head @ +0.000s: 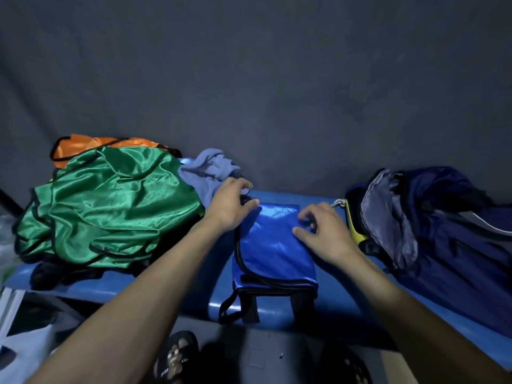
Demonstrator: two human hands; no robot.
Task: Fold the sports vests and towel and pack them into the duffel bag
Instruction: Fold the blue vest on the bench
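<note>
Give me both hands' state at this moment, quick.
Left hand: fingers curled, pinching the far left corner of the folded blue vest.
Right hand: fingers bent, resting on the vest's right side; a grip cannot be told.
</note>
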